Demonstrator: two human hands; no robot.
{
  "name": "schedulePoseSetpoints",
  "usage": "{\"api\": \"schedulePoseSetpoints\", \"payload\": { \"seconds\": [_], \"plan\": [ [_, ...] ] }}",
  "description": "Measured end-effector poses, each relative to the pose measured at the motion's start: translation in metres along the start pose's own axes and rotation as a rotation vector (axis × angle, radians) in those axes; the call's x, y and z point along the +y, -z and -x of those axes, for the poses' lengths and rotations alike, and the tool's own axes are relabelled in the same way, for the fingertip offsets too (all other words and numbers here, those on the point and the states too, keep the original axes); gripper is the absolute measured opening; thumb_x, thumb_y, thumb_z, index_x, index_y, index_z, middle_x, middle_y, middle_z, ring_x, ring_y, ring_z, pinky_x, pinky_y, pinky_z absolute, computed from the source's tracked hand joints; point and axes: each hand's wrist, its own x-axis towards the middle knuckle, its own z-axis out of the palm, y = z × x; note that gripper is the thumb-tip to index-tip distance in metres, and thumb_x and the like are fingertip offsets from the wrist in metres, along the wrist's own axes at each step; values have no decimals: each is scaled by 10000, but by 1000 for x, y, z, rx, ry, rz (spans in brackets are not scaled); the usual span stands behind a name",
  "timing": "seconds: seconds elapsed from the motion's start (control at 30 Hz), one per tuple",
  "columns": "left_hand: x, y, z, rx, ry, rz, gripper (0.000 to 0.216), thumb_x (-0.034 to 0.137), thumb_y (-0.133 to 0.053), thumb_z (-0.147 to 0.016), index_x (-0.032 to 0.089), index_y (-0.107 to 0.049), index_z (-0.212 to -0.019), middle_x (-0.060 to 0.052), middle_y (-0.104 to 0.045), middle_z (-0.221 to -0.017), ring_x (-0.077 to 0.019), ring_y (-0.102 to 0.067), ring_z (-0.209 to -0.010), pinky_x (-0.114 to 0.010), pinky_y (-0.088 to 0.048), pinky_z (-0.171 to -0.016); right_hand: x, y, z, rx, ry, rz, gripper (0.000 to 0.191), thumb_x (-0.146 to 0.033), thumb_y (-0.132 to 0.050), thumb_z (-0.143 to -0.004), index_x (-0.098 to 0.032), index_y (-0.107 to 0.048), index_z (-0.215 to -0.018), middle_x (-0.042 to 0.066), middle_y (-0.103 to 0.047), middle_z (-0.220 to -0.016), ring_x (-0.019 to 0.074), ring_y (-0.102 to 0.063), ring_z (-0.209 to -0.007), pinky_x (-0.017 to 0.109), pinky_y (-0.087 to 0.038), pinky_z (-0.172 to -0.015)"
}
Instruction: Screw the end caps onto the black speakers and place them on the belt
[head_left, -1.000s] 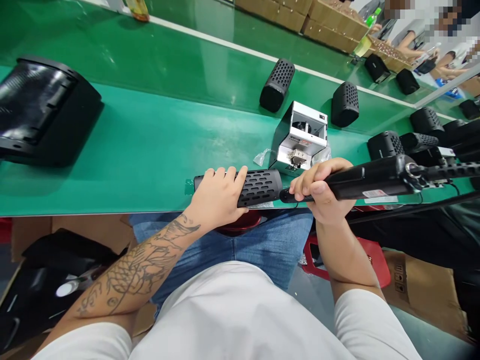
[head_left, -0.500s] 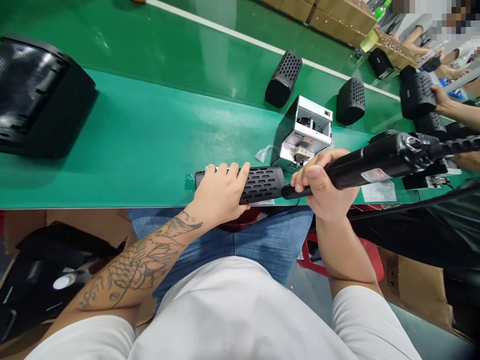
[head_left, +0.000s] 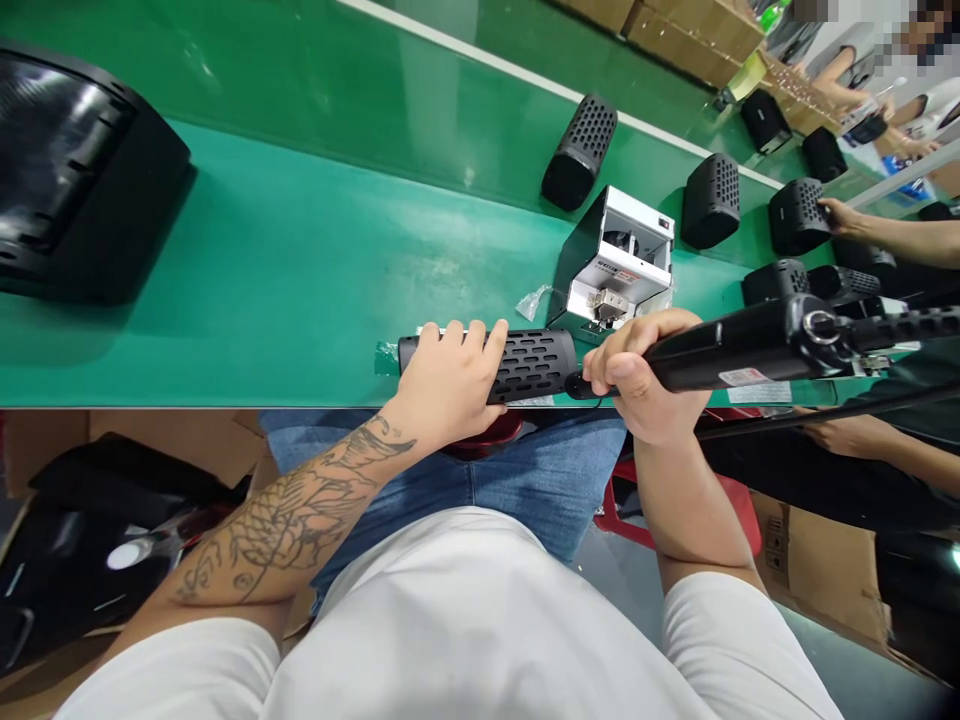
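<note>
My left hand (head_left: pixel 452 380) is wrapped over a black speaker (head_left: pixel 534 362) with a slotted grille, which lies on its side at the bench's near edge. In my right hand (head_left: pixel 651 378) is a black electric screwdriver (head_left: pixel 731 352), held level and pointing left. Its tip end meets the speaker's right end; the bit itself is hidden. Just behind my right hand stands a screw feeder (head_left: pixel 616 262) with a silver front. A small clear plastic bag (head_left: pixel 533 302) lies beside the feeder. Green tape or film (head_left: pixel 386 358) shows at the speaker's left end.
Other speakers, one upright (head_left: pixel 711 202) and one tilted (head_left: pixel 580 152), stand beyond the feeder. A large black housing (head_left: pixel 82 180) sits at the left. At the right, a co-worker's hand (head_left: pixel 841 216) touches another speaker (head_left: pixel 799 216). Cardboard boxes (head_left: pixel 690 40) line the far side.
The co-worker's hand has brought a speaker down and left onto the bench, and their other hand now shows below. My hands keep their grips, with the screwdriver slightly more level.
</note>
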Motion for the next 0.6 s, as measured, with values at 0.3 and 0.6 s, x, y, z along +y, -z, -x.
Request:
{"api": "schedulePoseSetpoints", "payload": {
  "seconds": [0.3, 0.6],
  "plan": [
    [1, 2, 1, -8, -2, -9, 1143, 542, -918, -1040, -35, -453, -1910, -370, -738, -1597, -563, -727, -1413, -649, -518, -1191, 4, 3, 5, -44, -12, -76, 417, -428, -1066, -996, -270, -695, -889, -86, -695, -649, 111, -640, -487, 282, -679, -601],
    [-1, -5, -2, 36, -10, 7, 1154, 554, -934, -1008, -19, -487, -1904, -344, -769, -1566, -543, -756, -1389, -649, -568, -1189, 6, 31, -48, 314, 218, 20, 475, -607, -1091, -947, -302, -728, -928, -115, -604, -592, 128, -555, -401, 303, -587, -470]
  ]
}}
